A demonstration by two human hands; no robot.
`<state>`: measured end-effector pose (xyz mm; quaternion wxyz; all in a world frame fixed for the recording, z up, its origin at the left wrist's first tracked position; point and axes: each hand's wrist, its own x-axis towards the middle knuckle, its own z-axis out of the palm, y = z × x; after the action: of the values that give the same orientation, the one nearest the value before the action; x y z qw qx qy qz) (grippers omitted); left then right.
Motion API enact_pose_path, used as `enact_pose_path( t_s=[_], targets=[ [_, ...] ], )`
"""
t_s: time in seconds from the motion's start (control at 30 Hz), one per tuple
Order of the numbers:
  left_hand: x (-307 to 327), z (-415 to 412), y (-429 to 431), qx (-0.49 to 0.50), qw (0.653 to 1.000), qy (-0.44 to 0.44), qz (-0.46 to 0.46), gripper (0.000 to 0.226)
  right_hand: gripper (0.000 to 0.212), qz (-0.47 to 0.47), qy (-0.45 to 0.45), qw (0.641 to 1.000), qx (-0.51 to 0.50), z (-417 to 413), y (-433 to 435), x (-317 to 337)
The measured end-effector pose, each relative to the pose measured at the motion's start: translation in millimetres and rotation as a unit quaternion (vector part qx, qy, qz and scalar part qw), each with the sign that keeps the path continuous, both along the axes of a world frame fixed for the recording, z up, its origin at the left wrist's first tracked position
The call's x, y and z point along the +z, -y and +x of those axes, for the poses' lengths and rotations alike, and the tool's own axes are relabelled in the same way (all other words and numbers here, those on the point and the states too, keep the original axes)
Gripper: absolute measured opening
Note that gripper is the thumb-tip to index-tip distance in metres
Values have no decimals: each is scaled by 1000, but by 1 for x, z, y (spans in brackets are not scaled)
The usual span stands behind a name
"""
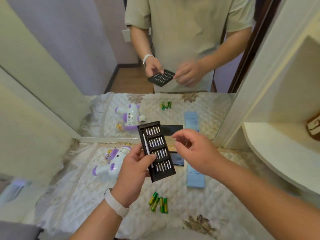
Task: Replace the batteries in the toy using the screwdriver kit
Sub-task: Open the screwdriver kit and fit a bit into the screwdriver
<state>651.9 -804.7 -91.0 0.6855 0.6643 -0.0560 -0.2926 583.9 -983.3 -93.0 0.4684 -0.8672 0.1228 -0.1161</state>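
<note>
My left hand [134, 168] grips a black screwdriver kit tray [156, 149] by its left edge and holds it above the table. The tray carries rows of silver bits and a slim silver driver handle [147, 148] along its left side. My right hand [192, 148] hovers just right of the tray, fingers curled and apart, holding nothing. A white and purple toy [110, 161] lies on the quilted cloth to the left, partly behind my left hand. Several green and yellow batteries [159, 204] lie on the cloth nearer to me.
A light blue sleeve [195, 177] and a dark lid [178, 161] lie right of the tray. A mirror [86, 58] stands at the back of the quilted table [78, 196] and reflects the whole scene. A cream shelf [277, 153] juts out on the right.
</note>
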Motion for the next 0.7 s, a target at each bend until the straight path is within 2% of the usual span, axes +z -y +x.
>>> enact_pose_path(
  t_s=[0.17,0.3,0.7],
  targets=[
    [19,-19,3,-23,999,34,-34,37,16,-122,53,990,52,-23,-7,40],
    [35,-26,5,-45,995,66,-61,41,20,-192,111,974,52,-30,-7,54],
    [68,-13,17,-89,978,153,-114,43,24,-228,212,949,41,-13,4,70]
  ],
)
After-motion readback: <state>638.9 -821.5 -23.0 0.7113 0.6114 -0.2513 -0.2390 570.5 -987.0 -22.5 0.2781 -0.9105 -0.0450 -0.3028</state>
